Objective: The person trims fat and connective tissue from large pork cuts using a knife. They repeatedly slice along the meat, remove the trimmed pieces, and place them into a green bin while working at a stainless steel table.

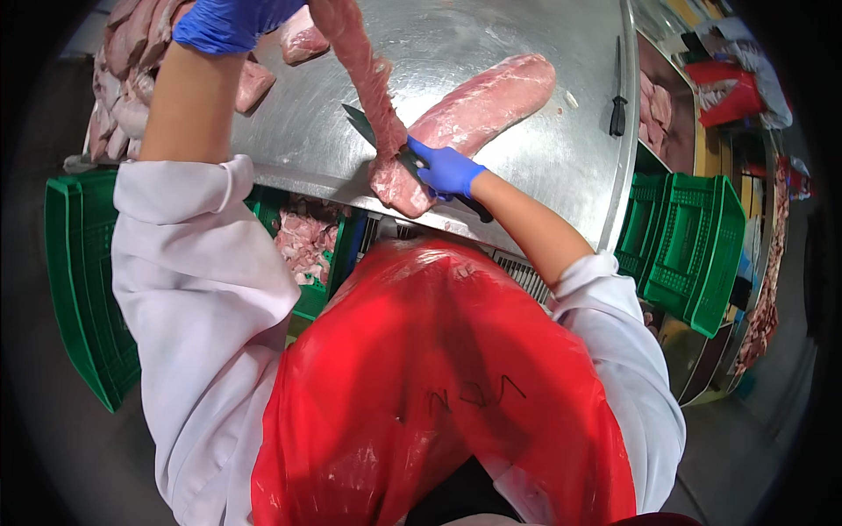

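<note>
A long pale-pink pork loin (491,101) lies slantwise on the steel table (544,193), its near end by the front edge. From that near end a strip of trimmed meat (361,66) stretches up, still attached. My left hand (232,24), in a blue glove, is raised at the top left and holds the strip; its fingers are mostly cut off by the frame's edge. My right hand (449,170), also blue-gloved, is closed round the black handle of a knife (358,121). The blade points up and left, passing behind the strip where it joins the loin.
Many meat pieces (132,66) are heaped at the table's left, with smaller pieces (304,39) beside them. A black-handled thin tool (618,114) lies near the right edge. Green crates (88,280) stand left and right (688,245); trimmings (305,241) fill one below the table.
</note>
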`<state>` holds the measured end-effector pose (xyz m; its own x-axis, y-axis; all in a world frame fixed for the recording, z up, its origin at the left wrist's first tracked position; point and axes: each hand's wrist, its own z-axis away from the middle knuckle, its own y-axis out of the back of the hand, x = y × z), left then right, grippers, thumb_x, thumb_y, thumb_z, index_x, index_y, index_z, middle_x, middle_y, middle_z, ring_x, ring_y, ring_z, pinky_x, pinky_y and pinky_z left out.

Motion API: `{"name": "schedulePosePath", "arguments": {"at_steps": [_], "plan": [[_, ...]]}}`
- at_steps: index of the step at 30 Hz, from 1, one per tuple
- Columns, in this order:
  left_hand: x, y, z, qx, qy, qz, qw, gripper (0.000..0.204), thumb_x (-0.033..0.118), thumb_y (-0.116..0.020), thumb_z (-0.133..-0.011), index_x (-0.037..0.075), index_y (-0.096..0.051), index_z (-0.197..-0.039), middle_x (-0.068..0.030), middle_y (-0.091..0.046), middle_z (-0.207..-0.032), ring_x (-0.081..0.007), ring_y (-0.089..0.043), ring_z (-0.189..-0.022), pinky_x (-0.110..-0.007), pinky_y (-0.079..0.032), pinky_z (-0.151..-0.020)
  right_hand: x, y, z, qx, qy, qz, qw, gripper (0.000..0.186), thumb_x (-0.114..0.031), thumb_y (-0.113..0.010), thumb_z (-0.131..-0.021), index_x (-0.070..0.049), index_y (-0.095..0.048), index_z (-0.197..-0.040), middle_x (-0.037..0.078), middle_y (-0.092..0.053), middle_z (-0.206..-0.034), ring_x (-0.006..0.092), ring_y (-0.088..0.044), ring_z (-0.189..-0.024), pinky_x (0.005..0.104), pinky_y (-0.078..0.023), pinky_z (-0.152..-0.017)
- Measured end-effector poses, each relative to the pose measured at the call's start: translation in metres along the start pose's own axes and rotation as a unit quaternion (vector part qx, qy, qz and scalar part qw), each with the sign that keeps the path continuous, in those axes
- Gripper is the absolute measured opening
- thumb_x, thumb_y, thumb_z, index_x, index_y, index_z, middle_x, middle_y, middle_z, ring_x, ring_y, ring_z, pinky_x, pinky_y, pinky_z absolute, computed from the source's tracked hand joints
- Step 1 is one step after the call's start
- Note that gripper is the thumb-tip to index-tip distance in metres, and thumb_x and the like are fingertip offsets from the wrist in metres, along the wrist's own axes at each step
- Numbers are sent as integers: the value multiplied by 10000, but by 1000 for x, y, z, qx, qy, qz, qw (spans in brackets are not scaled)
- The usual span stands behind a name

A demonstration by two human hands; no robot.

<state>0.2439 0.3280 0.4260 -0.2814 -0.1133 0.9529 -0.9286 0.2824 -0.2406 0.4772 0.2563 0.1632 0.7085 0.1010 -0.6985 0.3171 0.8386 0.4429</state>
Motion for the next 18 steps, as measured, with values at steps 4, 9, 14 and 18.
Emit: {"name": "schedulePosePath", "arguments": {"at_steps": [4,9,14,18], "plan": [[26,31,39,124,-44,-34,991,88,110,-467,-960,103,-519,-890,42,-401,-670,-86,-386,-579,-238,-367,-543,21,9,51,-114,-5,62,991,735,-199,-456,-954,-288,-124,-1604,152,-700,-796,278,-683,-619,398,-566,-666],[49,66,93,153,-90,-7,984,113,176,-493,-984,125,-528,-890,53,-390,-633,-88,-389,-525,-253,-346,-525,15,22,78,-160,0,53,986,719,-171,-434,-971,-303,-120,-1604,142,-692,-797,231,-685,-624,347,-574,-644],[86,134,133,34,-105,-178,978,340,132,-564,-926,-41,-501,-1212,-174,-538,-1113,-282,-546,-1001,-366,-470,-865,-1,-12,2,-99,59,35,993,699,-184,-445,-975,-273,-144,-1600,139,-680,-736,221,-682,-640,358,-561,-658],[121,177,182,95,-108,-329,933,324,147,-553,-913,-28,-458,-1168,-165,-470,-1082,-280,-451,-972,-389,-414,-847,34,15,75,-250,20,-22,968,755,-86,-408,-974,-340,-79,-1605,57,-630,-703,130,-639,-561,283,-552,-543]]}}
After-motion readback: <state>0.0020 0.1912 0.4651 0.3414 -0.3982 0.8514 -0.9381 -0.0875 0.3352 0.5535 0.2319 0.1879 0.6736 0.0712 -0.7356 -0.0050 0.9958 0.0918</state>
